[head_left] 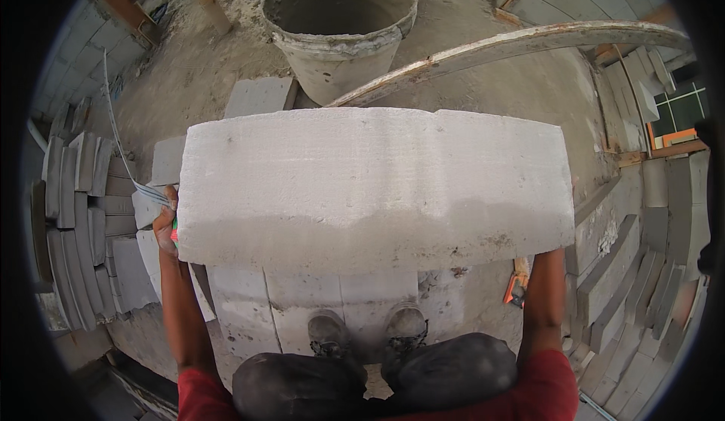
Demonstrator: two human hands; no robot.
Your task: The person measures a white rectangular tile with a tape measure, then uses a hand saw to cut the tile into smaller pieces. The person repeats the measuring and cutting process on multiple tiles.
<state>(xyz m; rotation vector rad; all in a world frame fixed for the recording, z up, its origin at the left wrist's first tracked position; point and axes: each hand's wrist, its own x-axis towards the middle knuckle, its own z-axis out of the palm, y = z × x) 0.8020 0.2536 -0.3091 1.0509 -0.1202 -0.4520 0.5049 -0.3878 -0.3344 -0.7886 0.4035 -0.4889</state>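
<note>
A large pale lightweight concrete block (377,179) is held up level in front of me, its lower part darker as if damp. My left hand (165,221) is closed on its left end, the thumb showing along the edge. A thin whitish strip (148,192) runs up from beside that hand, and a small red and green patch (174,234) shows against the palm. At the other end, my right forearm (542,300) reaches up under the block's lower right corner. The block hides my right hand and its fingers.
A mortar-crusted bucket (340,62) stands beyond the block, with a long straight bar (453,60) slanting rightward from it. Stacked blocks line the left (75,225) and right (627,285) sides. Block slabs (302,308) lie by my shoes. An orange tool (516,288) lies near my right forearm.
</note>
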